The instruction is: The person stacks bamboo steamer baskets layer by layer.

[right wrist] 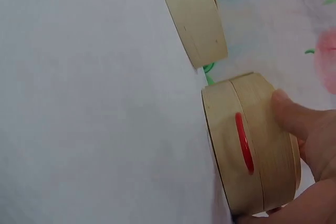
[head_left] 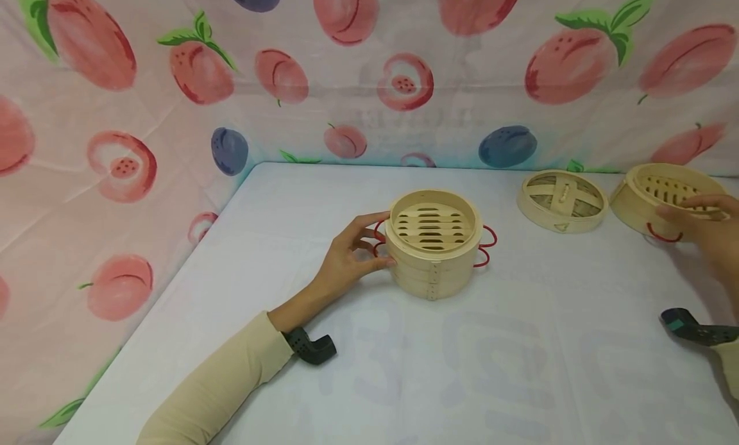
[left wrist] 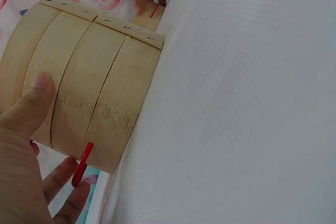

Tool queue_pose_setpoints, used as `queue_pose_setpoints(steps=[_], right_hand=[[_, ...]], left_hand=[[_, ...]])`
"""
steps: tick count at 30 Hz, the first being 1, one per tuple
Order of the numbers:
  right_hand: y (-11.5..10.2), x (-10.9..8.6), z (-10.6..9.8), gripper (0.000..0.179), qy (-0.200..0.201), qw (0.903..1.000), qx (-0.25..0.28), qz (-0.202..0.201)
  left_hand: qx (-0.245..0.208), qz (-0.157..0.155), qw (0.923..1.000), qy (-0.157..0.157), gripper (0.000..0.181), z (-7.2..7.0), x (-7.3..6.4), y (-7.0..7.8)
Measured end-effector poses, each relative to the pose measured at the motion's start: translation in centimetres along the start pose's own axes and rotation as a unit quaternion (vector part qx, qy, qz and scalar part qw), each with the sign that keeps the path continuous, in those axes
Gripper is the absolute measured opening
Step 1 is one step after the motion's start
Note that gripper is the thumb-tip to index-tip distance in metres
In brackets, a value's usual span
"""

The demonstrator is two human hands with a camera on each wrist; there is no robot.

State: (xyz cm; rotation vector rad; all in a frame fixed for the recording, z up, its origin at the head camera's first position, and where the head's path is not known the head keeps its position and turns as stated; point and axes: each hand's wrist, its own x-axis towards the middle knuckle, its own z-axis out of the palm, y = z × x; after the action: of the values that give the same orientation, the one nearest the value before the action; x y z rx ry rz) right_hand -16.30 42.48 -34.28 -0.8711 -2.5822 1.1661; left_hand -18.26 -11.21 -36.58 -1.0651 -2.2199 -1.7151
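A stack of two bamboo steamer baskets stands on the white surface, its slatted inside facing up. Red loop handles stick out on both sides. My left hand holds the stack at its left side, thumb on the front wall and fingers behind by the handles. At the far right, my right hand grips another bamboo steamer basket, with the thumb pressed on its wall. Part of that hand runs out of the head view. Left of this basket lies a round woven bamboo lid with a strap across its top.
The white tablecloth covers the work surface. A fruit-print curtain hangs along the back and left edges. A dark device is worn on each wrist, the left one hanging just above the cloth.
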Motion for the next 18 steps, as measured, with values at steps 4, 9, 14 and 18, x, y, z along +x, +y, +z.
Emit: queue_pose_setpoints(steps=[4,9,14,18], right_hand=[[-0.8,-0.5,0.4,0.027,-0.006,0.9998,-0.014,0.015],[-2.2,-1.4,1.7,0.018,0.034,0.9985,0.018,0.039],[-3.0,-2.2,3.0,0.023,0.087,0.9934,0.069,0.029],[-3.0,-2.3,3.6,0.03,0.105,0.9908,0.078,0.036]], left_hand=[[-0.006,0.005,1.0,0.003,0.072,0.0,0.1,1.7],[-0.007,0.003,1.0,0.002,0.071,-0.1,0.1,2.8],[-0.007,0.001,1.0,0.0,0.07,-0.1,0.2,2.7],[-0.007,0.004,1.0,0.001,0.07,-0.1,0.2,2.6]])
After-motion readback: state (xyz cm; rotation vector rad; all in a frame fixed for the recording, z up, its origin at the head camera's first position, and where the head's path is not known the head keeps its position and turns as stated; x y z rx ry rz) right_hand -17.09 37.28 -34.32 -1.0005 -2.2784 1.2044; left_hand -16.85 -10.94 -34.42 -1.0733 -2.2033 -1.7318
